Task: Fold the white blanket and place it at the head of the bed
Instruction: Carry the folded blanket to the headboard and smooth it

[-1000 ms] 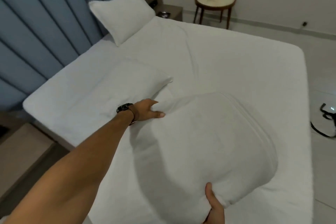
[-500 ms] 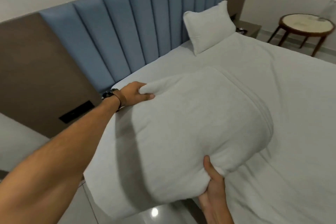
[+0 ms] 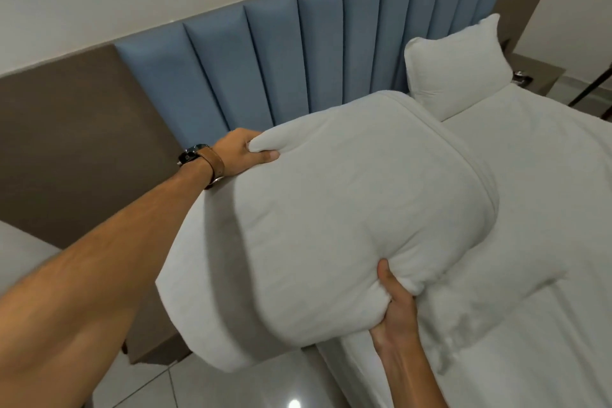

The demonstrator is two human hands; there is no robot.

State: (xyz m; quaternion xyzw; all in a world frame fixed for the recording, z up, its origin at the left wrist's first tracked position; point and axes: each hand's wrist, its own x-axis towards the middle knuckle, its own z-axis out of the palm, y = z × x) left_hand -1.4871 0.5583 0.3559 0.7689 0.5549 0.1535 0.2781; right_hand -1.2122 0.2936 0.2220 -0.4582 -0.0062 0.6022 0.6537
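the left hand (image 3: 239, 153) is closed around the far upper corner of the thick folded white blanket (image 3: 347, 209), thumb pressed on top and the other fingers tucked out of sight beneath the fabric. a watch with a tan leather strap (image 3: 207, 159) sits on that wrist. the right hand (image 3: 395, 305) pinches the near lower corner from below, its thumb pushed up into the cloth so the fabric bunches and dimples around it; the rest of its fingers are hidden under the bundle.

the blanket is a plump, rounded bundle, several layers deep, with the stacked fold edges showing as parallel ridges along its right side. it is held between the two hands above the corner of the white-sheeted bed (image 3: 536, 242), partly overhanging the glossy tiled floor (image 3: 238, 387), and casts a soft shadow on the sheet.

behind it stands the padded blue headboard with vertical channels (image 3: 298, 60), bordered by a brown wall panel (image 3: 73, 142). a plump white pillow (image 3: 457, 73) leans against the headboard further along, just beyond the blanket's far edge.
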